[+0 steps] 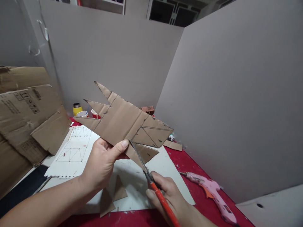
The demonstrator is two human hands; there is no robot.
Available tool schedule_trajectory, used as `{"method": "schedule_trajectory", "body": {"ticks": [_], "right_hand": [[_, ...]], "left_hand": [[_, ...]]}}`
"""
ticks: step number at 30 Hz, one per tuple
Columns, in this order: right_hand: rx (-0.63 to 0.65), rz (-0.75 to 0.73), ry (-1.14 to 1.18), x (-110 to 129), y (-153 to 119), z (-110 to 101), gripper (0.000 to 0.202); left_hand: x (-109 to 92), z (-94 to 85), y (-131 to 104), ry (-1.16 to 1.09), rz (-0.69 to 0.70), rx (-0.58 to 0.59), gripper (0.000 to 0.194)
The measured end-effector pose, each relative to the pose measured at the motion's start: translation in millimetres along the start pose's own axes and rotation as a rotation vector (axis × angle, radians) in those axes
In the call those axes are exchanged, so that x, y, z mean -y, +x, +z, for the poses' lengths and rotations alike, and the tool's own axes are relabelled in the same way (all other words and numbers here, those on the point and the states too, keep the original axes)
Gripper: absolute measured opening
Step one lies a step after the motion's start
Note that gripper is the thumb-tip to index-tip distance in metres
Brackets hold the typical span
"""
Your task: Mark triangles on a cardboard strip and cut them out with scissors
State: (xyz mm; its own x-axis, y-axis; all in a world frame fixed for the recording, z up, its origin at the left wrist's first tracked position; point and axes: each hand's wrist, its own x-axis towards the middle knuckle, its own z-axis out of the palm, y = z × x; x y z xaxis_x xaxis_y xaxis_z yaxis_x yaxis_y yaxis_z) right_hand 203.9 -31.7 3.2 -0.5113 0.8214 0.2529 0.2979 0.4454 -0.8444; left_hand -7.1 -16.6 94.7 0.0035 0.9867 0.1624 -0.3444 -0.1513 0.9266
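A cardboard piece (118,116) with pointed flaps on its left end and pencil and marker lines on its right part is held up over the table. My left hand (104,160) grips its lower edge, thumb on top and fingers underneath. In my right hand (165,192) are scissors (161,197) with orange-red handles, and their blades lie on the cardboard at the base of a lower triangular flap. The blade tips are close to my left thumb. Below, two cut cardboard triangles (120,189) rest on a white board (134,198).
Paper with drawn triangle patterns (75,151) lies at left, beside large cardboard (30,116) and a dark flat object (23,189). A pink glue gun (213,192) rests on red cloth (175,157) at right. Behind stand a yellow bottle (77,109) and cups (82,114). Grey panels surround the table.
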Motion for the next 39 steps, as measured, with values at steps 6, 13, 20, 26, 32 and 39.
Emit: {"method": "schedule_trajectory", "body": {"ticks": [6,13,20,26,32,39], "right_hand": [[-0.037,-0.016,0.004,0.9,1.9,0.4,0.031],[-0.066,-0.037,-0.024,4.0,3.2,-0.2,0.034],[-0.047,0.018,-0.011,0.0,4.2,-0.6,0.03],[-0.015,0.03,-0.058,-3.7,5.0,-0.3,0.025],[0.024,0.043,-0.009,-0.4,4.9,0.3,0.03],[0.048,0.024,-0.053,0.8,4.1,-3.4,0.031]], "left_hand": [[-2.0,1.1,-1.7,-0.023,-0.004,0.031,0.03],[-1.5,0.8,-0.8,-0.024,0.006,0.034,0.026],[-6.2,2.3,-3.4,-0.031,-0.031,0.034,0.03],[-6.3,3.8,-3.9,-0.122,-0.08,0.023,0.025],[-0.1,3.9,0.8,-0.161,-0.094,-0.002,0.012],[-1.4,3.1,3.4,-0.103,-0.073,-0.006,0.019]]}}
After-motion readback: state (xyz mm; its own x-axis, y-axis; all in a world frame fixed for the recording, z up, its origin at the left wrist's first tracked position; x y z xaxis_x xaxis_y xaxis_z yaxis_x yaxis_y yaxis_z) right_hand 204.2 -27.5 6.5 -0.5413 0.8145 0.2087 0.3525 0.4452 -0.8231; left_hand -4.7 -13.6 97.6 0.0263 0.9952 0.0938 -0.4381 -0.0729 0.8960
